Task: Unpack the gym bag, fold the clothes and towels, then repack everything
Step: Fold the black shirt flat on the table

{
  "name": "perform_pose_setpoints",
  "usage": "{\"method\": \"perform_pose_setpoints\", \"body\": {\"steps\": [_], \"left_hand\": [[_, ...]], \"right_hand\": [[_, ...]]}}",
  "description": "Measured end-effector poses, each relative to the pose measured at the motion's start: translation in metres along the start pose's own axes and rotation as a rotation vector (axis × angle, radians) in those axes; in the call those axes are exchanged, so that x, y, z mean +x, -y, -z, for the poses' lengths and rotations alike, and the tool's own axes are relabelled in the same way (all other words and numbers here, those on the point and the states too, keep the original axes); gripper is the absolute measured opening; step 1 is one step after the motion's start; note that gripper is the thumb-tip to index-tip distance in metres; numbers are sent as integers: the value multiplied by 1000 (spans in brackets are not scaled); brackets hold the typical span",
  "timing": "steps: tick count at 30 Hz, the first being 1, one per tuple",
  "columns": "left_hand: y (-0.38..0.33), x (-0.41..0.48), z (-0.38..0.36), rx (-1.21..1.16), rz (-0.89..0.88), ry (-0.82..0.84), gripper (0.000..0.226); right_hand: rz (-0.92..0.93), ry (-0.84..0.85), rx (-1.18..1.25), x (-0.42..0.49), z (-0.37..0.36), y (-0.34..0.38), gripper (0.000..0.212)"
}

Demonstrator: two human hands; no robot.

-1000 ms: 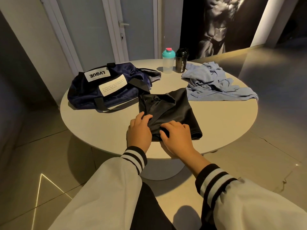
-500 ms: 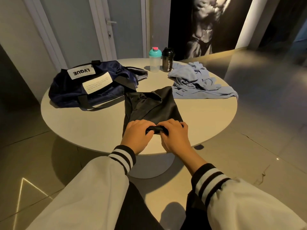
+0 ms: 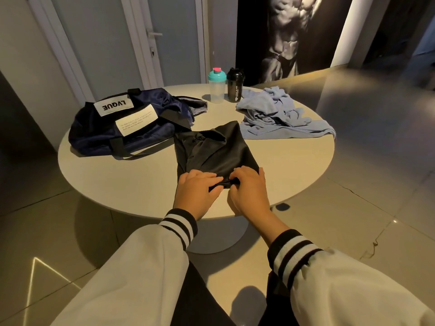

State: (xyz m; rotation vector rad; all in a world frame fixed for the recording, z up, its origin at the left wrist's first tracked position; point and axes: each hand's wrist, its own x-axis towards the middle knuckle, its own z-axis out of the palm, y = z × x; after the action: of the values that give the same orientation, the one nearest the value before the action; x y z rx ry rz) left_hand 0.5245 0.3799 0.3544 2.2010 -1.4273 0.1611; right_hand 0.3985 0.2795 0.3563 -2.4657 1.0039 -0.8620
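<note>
Folding seems underway: left hand (image 3: 196,191) and right hand (image 3: 247,192) both pinch the near hem of the black garment (image 3: 216,151) at six o'clock — the next move likely carries it toward twelve, edges aligned.

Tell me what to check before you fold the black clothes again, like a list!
1. Grip: left hand and right hand both pinch the near edge of the black fabric garment. Ok.
2. Garment flat: its far half is rumpled. Not ok.
3. Bottles out of the way: clear plastic shaker with teal lid and black plastic shaker stand at the far side of the round beige table, apart from the garment. Ok.
4. Light blue cloth towel folded: it lies crumpled. Not ok.
5. Navy blue fabric gym bag emptied: its inside is hidden. Cannot tell.
</note>
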Motion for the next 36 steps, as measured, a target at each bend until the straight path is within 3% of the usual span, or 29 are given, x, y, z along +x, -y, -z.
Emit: {"method": "perform_pose_setpoints", "body": {"steps": [3,9,18,23,27,32,36], "left_hand": [[1,0,0,-11,-9,28,38],[-1,1,0,-12,-7,-14,31],[-4,7,3,-15,40,-48,18],[-6,2,4,-115,-9,2,23],[-7,0,4,-209,-19,17,25],[3,15,16,-486,95,-129,23],[23,51,25,-497,297,-145,31]], "right_hand": [[27,58,56,1,1,0,27],[58,108,14,3,4,-4,27],[128,31,-53,7,-5,3,13],[58,-28,-94,6,0,5,7],[7,21,-186,12,6,7,2],[-61,94,-265,31,14,16,23],[-23,98,-114,54,3,33,23]]}}
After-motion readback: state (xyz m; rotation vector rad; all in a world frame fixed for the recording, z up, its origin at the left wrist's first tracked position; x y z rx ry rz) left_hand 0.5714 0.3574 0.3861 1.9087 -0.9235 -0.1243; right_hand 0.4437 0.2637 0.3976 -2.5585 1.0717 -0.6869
